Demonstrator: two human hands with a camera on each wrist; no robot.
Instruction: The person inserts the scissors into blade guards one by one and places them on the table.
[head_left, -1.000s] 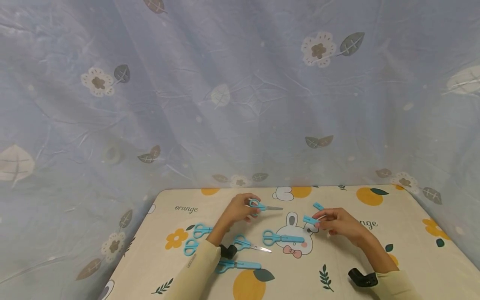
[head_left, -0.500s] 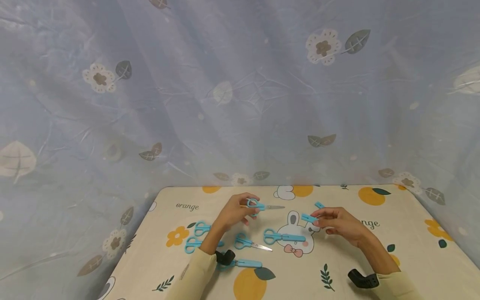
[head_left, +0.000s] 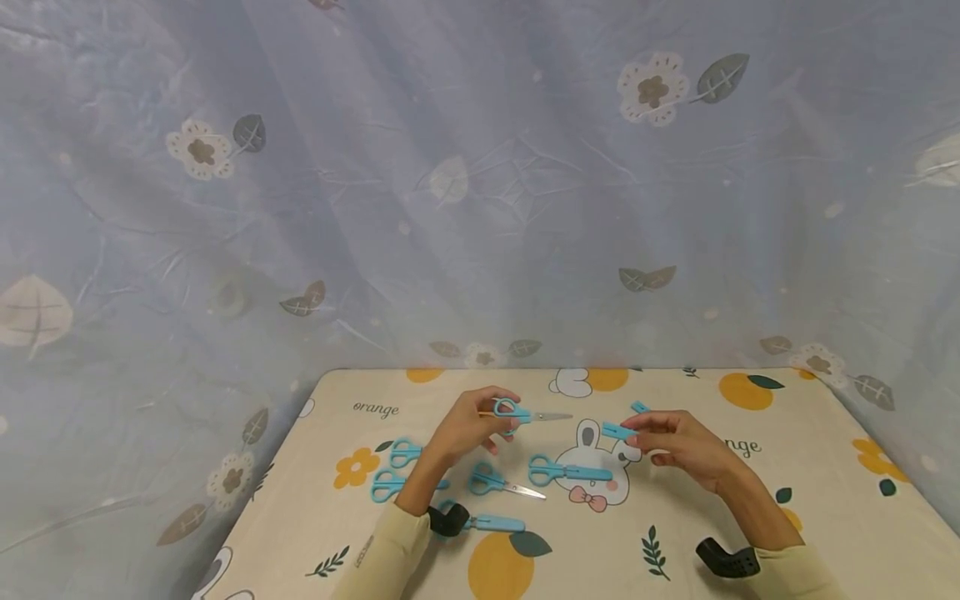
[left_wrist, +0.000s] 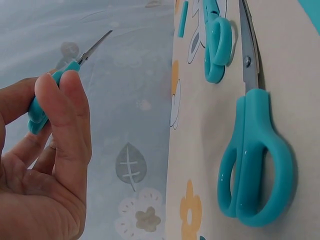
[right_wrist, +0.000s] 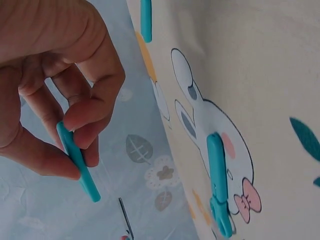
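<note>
My left hand (head_left: pixel 468 425) grips the light-blue handles of a pair of scissors (head_left: pixel 516 412) above the table; its bare metal blades point right. My right hand (head_left: pixel 678 446) pinches a light-blue blade cover (head_left: pixel 617 432) between thumb and fingers, its free end facing the blades with a gap between. In the right wrist view the cover (right_wrist: pixel 82 167) sticks out past the fingertips. Below the hands lie uncovered scissors (head_left: pixel 487 481) and covered scissors (head_left: pixel 588 473). A second loose cover (head_left: pixel 640 407) lies just beyond my right hand.
More blue-handled scissors (head_left: pixel 403 452) lie left of my left forearm, which partly hides them. Another covered pair (head_left: pixel 495 523) lies nearer the front, partly behind the wrist camera. A patterned cream cloth (head_left: pixel 720 517) covers the table, and a grey-blue curtain (head_left: pixel 480 250) hangs behind.
The cover in my right hand has shifted slightly left, closer to the blade tips. My left hand holds the scissors in nearly the same place. The head view has tilted a little.
</note>
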